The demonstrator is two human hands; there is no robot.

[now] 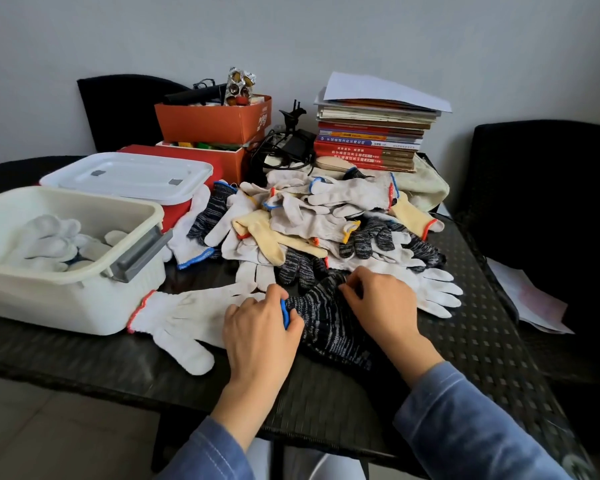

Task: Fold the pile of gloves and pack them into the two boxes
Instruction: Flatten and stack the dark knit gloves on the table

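A dark speckled glove (326, 323) with a blue cuff lies on the black table (482, 341) in front of me. My left hand (260, 330) grips its blue cuff end. My right hand (381, 306) pinches its finger end. A white glove with a red cuff (181, 317) lies flat to the left, partly under my left hand. Behind them spreads a pile of gloves (312, 223), white, cream and dark. An open white box (66, 258) at the left holds several folded white gloves. A second box (129, 178) behind it has its white lid on.
Orange cardboard boxes (215, 123) with odds and ends stand at the back. A stack of books (371, 136) with cables beside it is at the back right. Black chairs (548, 188) stand right and behind. Paper (523, 299) lies beyond the table's right edge.
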